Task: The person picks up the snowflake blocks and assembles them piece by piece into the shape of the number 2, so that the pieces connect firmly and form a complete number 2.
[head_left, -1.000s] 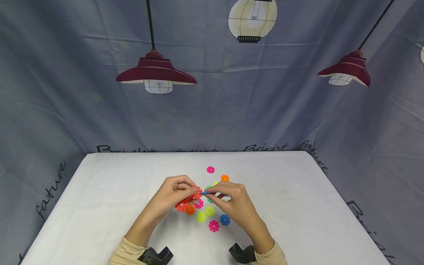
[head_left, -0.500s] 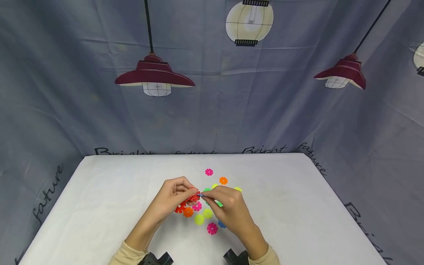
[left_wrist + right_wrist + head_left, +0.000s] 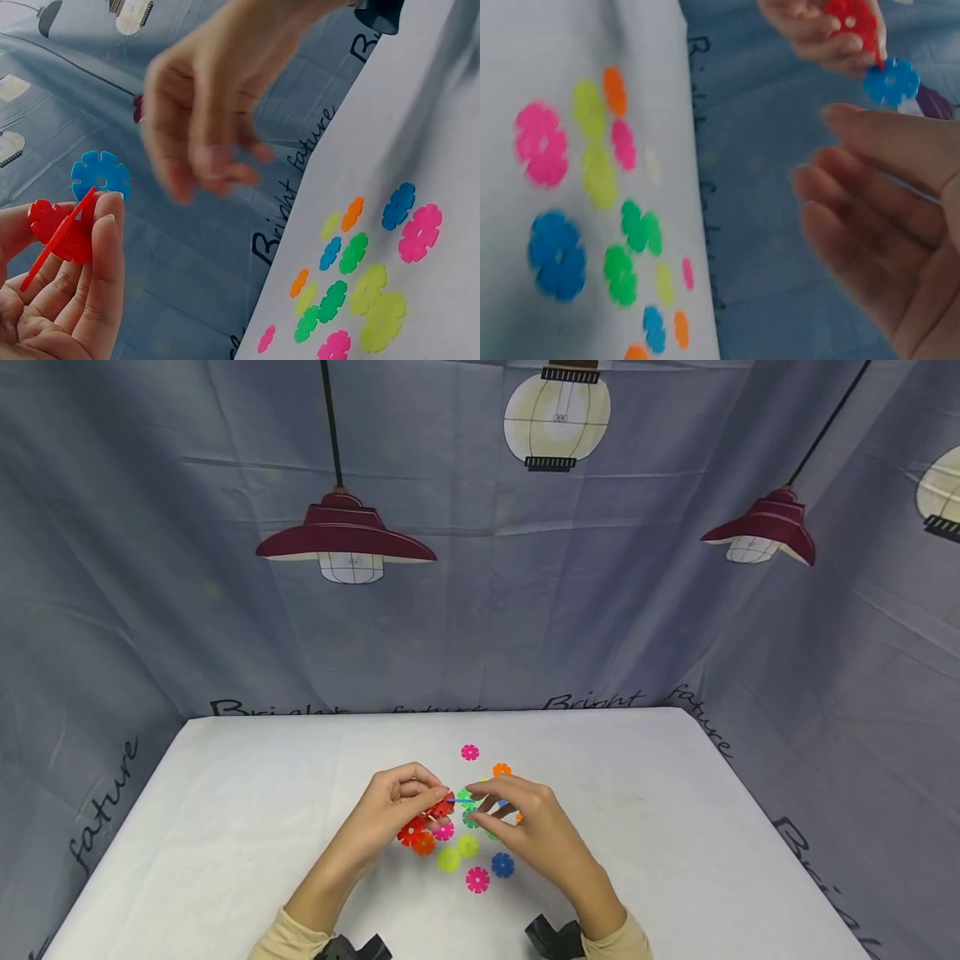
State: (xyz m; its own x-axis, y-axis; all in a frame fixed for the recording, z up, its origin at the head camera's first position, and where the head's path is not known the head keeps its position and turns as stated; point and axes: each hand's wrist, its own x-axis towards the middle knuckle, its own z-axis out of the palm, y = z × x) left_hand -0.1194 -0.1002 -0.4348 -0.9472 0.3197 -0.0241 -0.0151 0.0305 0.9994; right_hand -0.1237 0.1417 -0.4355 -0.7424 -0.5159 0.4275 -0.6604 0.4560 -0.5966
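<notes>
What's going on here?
Someone is handling notched discs at a white table. The left hand holds a cluster of red discs up off the table, with a blue disc sticking out at its edge; it looks slotted on. The right hand is just beside it, fingers apart, holding nothing. Loose discs in pink, orange, yellow, green and blue lie on the table.

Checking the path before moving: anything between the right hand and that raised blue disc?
Nothing visible: both wrist views show an open gap from the right hand to the blue disc, beside the red pieces in the left hand.
</notes>
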